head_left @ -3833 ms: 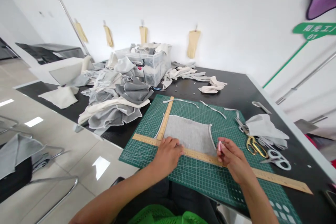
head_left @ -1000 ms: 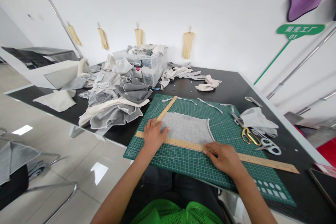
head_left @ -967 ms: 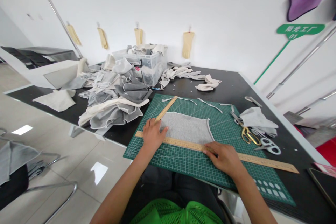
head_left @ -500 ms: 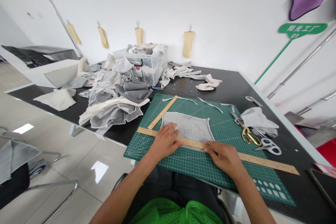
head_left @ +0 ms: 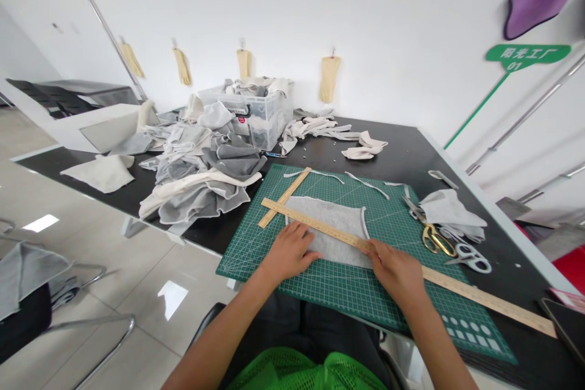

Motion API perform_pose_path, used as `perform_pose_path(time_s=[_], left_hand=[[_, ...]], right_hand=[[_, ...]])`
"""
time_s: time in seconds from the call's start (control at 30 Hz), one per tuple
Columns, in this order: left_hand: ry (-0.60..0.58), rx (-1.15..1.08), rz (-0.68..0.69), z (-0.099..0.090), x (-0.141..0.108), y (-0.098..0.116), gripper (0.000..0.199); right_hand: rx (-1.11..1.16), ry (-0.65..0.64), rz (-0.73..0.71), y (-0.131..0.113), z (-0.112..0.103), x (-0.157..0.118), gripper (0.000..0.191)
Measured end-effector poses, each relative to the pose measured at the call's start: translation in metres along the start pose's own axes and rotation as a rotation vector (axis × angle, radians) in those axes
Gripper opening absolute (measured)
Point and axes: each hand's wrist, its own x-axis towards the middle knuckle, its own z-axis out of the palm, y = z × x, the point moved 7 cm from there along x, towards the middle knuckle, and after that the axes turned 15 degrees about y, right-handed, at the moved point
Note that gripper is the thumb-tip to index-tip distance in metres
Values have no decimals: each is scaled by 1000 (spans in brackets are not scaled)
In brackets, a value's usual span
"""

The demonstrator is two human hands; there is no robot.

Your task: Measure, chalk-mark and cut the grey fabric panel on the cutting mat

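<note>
Head view, grey cloth (head_left: 336, 213) on green mat (head_left: 329, 295) at lower centre, long ruler (head_left: 340, 235) slanting across it, right hand (head_left: 398, 269) gripping the ruler, left hand (head_left: 289, 251) open, palm down, at the cloth's left, gold scissors (head_left: 439, 241) lower right.

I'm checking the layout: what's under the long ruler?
Beneath the long ruler: the short ruler, gray cloth, green mat and black table. Its strip hides whatever lies directly beneath it.
</note>
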Motion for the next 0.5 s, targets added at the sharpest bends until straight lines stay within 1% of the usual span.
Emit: perform_pose_path(time_s=[0.1,0.2,0.3,0.4,0.5], left_hand=[[21,47,-65,1,0,-4,34],[41,95,-106,2,-2,0,36],[96,150,-191,2,-2,6,38],[161,209,-283,5,-1,12,45],[200,235,-355,10,0,14,53]], right_hand=[[-40,-21,-7,-2,1,2,30],[-22,-25,6,-4,2,3,29],[5,-25,61,-4,0,3,30],[15,-46,139,-3,-4,3,29],[-35,-60,194,-6,-14,4,24]])
